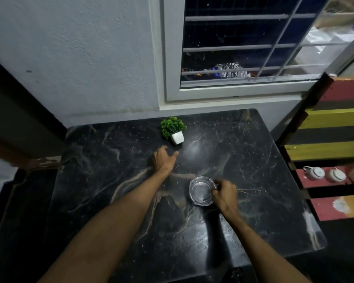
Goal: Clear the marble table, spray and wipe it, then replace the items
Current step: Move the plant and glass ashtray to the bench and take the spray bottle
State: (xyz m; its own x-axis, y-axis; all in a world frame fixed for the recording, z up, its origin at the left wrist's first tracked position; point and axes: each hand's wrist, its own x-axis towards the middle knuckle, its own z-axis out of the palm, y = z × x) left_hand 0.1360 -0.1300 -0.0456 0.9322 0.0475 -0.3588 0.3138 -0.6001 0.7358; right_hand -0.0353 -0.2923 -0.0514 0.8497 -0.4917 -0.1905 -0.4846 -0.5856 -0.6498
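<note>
A black marble table (pixel 102 180) with pale veins fills the middle of the head view. Near its far edge stands a small green plant in a white pot (pixel 175 131). My left hand (pixel 164 159) is stretched out just short of that pot, fingers apart and holding nothing. A clear glass ashtray (pixel 200 190) rests on the table nearer to me, right of centre. My right hand (pixel 225 194) grips the ashtray's right rim with curled fingers.
A striped wooden pallet bench (pixel 333 121) in red, yellow and black stands right of the table, with two white teapots (pixel 325 174) on it. A white wall and barred window (pixel 239 48) lie behind the table. Dark floor lies to the left.
</note>
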